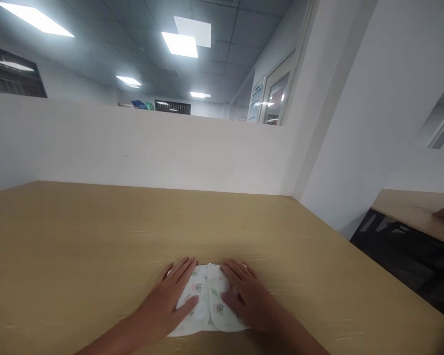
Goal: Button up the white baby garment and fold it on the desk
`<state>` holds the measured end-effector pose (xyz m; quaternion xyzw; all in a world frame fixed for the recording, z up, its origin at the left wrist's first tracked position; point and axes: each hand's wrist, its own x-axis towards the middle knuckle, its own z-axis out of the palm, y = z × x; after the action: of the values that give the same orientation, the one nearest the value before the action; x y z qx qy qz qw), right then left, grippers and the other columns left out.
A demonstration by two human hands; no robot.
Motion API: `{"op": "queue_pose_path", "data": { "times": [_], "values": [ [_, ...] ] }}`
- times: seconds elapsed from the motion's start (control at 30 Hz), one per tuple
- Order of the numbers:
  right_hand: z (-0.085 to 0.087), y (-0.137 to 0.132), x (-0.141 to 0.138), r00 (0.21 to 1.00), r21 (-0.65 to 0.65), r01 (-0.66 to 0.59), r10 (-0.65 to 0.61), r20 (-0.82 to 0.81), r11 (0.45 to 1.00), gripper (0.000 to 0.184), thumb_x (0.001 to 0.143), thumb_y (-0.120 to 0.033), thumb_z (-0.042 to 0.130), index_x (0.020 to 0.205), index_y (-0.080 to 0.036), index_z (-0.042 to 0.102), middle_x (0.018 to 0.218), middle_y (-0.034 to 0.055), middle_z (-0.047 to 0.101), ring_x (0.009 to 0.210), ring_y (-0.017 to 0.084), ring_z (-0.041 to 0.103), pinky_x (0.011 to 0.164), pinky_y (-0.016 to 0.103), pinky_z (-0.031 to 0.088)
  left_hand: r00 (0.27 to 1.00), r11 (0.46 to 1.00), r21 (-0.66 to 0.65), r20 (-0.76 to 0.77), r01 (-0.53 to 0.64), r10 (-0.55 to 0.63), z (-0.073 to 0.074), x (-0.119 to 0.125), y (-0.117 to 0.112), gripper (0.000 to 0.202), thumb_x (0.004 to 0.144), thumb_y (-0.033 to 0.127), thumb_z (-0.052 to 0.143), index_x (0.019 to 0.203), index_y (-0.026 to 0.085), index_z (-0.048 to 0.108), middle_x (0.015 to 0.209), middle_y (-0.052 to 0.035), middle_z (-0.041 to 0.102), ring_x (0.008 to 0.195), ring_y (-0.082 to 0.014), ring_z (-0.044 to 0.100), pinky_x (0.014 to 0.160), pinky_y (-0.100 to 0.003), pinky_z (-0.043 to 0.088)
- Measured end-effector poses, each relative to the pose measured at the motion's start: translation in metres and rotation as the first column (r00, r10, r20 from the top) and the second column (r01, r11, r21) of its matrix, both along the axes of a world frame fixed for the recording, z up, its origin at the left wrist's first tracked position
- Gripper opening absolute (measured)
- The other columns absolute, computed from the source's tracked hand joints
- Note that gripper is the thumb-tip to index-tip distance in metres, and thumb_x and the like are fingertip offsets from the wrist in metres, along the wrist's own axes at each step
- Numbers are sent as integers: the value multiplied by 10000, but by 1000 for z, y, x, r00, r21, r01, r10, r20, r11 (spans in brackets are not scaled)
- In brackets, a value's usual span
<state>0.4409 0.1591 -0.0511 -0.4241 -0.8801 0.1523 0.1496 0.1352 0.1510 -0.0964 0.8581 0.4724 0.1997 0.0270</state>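
Wooden table (96, 236) carries a white printed cloth (206, 301), folded, long axis left to right, near the front edge. Left hand (172, 303) and right hand (247, 296) press flat on it, fingers spread, hiding its sides; print unclear.

Both forearms bare — no sleeves, no visible rings on left hand (170, 301) or right hand (246, 296), seemingly.

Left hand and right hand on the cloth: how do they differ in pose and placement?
The left hand lies on the white printed cloth's left half, its fingers angled up and to the right; the right hand covers the right half, its fingers angled up and to the left. The left thumb reaches toward the middle fold; the right thumb's position is unclear. Both lie flat, palms down, pressing the cloth to the wooden table.
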Motion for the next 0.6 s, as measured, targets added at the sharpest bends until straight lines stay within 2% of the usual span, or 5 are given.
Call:
{"op": "queue_pose_path", "data": {
  "times": [0.13, 0.33, 0.47, 0.6],
  "values": [
    [1, 0, 8, 999, -104, 7, -4, 32, 995, 725, 1088, -541, 465, 1688, -176, 287, 1713, 115, 197, 1604, 295, 162, 1322, 552, 161, 999, 1000, -18, -35, -4, 3, 0, -4, 1, 808, 1040, 635, 453, 1691, 350, 68, 1714, -38, 260, 1581, -321, 306, 1288, -585, 325],
    [2, 1, 9, 999, -109, 8, -2, 54, 994, 719, 1100, -558, 427, 1695, -184, 270, 1722, 83, 164, 1612, 280, 124, 1332, 534, 127, 997, 998, -51, -66, -34, 30, 1, -10, 0, 841, 1028, 683, 434, 1692, 356, 34, 1731, -23, 206, 1604, -330, 240, 1300, -617, 257],
    [0, 3, 12, 1000, -79, 3, -1, 25, 997, 719, 1063, -506, 517, 1664, -151, 345, 1703, 118, 242, 1590, 292, 204, 1323, 531, 170, 998, 995, -92, -35, -48, 45, 0, -12, 2, 811, 1011, 706, 455, 1688, 372, 158, 1715, -7, 275, 1597, -334, 261, 1300, -615, 265],
    [-5, 6, 15, 997, -7, -3, 2, -81, 1000, 657, 984, -406, 635, 1581, -174, 487, 1611, 127, 430, 1497, 294, 376, 1280, 480, 295, 990, 989, -94, 73, -114, 121, -2, -15, 7, 710, 1011, 691, 472, 1633, 366, 369, 1658, -13, 414, 1544, -313, 378, 1294, -561, 330]
  ]
}}
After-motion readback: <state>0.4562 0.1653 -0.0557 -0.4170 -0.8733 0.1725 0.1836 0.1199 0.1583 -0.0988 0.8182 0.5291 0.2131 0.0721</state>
